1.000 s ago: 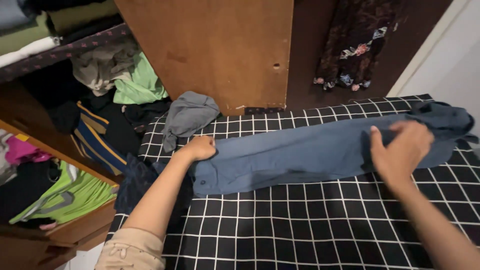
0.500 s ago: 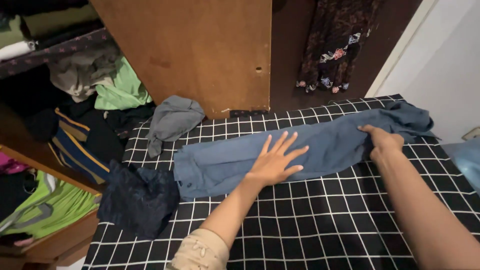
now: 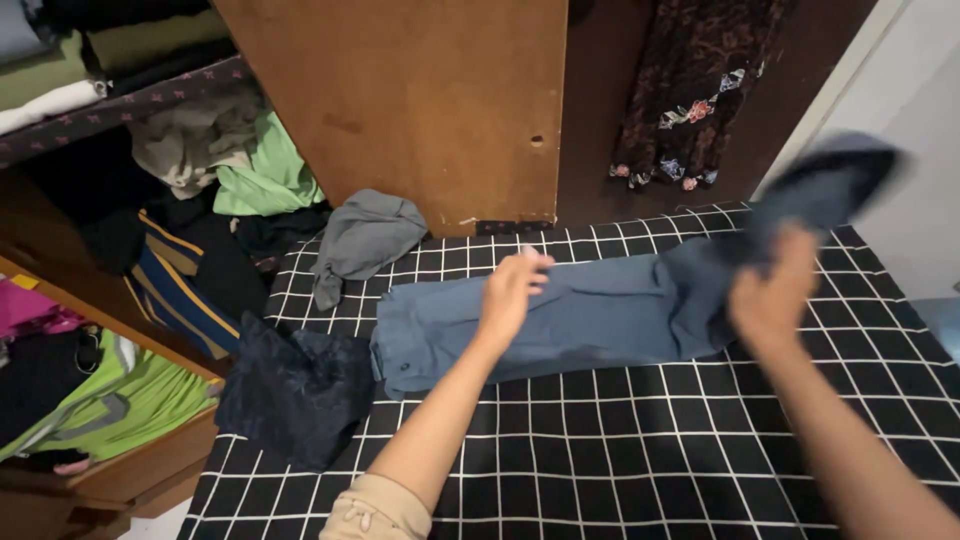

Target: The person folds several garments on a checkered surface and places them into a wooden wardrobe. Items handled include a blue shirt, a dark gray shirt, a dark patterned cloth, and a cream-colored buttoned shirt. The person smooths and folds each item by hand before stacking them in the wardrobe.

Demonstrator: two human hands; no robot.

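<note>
The blue trousers (image 3: 590, 315) lay stretched across the checked bed (image 3: 620, 450). The right hand (image 3: 770, 295) gripped their lifted, blurred end; the left hand (image 3: 512, 285) hovered loosely open above their middle.

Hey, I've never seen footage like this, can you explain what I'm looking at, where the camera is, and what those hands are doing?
The camera sits on a person's head and looks down, so the two bare arms entering from the bottom are that person's own. There is only this one view.

In front of them is a surface covered by a black cloth with a white grid. A pair of blue trousers lies across it. The left hand hovers over or rests on the middle of the trousers; which one is hard to tell. The right hand grips the trousers' far end and holds it up off the cloth; that part is blurred.

Also there: a crumpled grey garment, a dark navy garment, and open wooden shelves stuffed with clothes on the left.
</note>
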